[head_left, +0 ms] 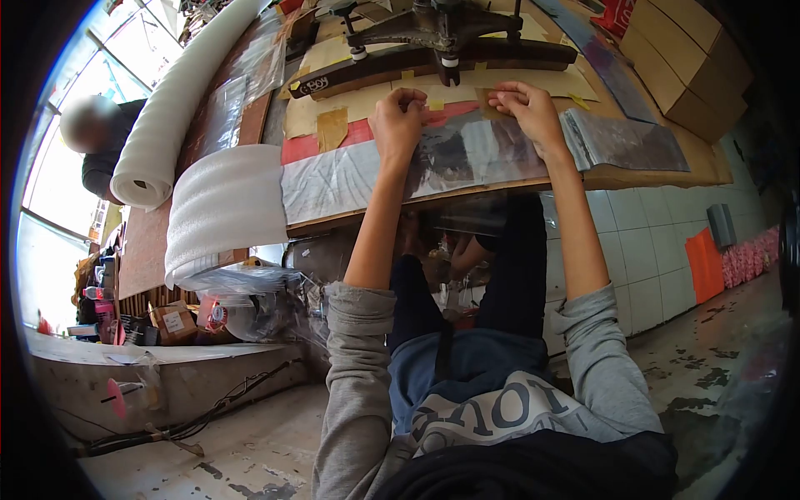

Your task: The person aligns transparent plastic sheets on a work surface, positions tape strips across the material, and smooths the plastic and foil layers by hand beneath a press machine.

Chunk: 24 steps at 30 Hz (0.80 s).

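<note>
My left hand (397, 123) is closed, its fingers curled and pinched above the near edge of the bench. To its right my right hand (531, 115) pinches too, thumb against fingers. Between and below the two hands spreads a clear, shiny plastic sheet (458, 154), its upper corners at my fingertips; the exact grip is too small to see clearly. Under it are a white cloth strip (333, 185) and a red strip (302, 148). Just beyond my hands lies a dark sealing bar (433, 67) on a black metal bracket (442, 29), over tan sheeting with tape pieces (332, 127).
White foam sheet (227, 204) drapes over the bench's left end, below a big foam roll (179, 108). Stacked plastic film (625, 142) lies at right, near cardboard boxes (683, 62). Another person (104, 137) is at far left. Beneath the bench are loose plastic and cables (225, 400).
</note>
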### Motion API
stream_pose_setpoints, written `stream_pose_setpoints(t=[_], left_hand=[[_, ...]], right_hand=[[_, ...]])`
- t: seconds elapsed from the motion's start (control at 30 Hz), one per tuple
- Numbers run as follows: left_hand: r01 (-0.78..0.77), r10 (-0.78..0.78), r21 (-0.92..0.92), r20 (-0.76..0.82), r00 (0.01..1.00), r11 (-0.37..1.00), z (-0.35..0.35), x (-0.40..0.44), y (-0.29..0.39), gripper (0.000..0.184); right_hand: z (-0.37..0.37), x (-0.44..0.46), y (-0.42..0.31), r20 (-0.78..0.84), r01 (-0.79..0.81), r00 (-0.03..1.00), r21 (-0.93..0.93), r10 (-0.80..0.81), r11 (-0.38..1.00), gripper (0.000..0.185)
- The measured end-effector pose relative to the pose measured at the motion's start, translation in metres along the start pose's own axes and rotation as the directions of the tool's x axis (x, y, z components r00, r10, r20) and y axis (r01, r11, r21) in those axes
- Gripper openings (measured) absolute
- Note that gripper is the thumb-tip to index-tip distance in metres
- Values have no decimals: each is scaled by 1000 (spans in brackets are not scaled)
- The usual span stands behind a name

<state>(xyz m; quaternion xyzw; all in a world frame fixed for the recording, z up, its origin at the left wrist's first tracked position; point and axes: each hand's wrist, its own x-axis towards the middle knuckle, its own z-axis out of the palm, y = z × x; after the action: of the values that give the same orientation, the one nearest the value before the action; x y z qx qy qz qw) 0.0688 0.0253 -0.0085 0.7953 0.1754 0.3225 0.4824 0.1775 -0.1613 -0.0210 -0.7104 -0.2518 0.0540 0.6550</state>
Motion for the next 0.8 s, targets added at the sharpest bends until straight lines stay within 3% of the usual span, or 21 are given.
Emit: stream_pose_setpoints(t=[0.2, 0.5, 0.63, 0.8], left_hand=[[-38, 38, -9, -5, 999, 999, 2, 3, -8, 13], [-12, 19, -231, 28, 999, 973, 4, 11, -24, 8], [-37, 45, -160, 47, 998, 986, -1, 7, -16, 7], [-4, 27, -213, 108, 994, 977, -2, 6, -18, 7]], right_hand=[[1, 4, -4, 37, -52, 998, -118, 57, 992, 25], [-10, 5, -12, 224, -86, 970, -49, 95, 995, 29], [-9, 3, -14, 195, -110, 975, 25, 103, 994, 27], [-9, -1, -15, 169, -110, 981, 54, 100, 992, 23]])
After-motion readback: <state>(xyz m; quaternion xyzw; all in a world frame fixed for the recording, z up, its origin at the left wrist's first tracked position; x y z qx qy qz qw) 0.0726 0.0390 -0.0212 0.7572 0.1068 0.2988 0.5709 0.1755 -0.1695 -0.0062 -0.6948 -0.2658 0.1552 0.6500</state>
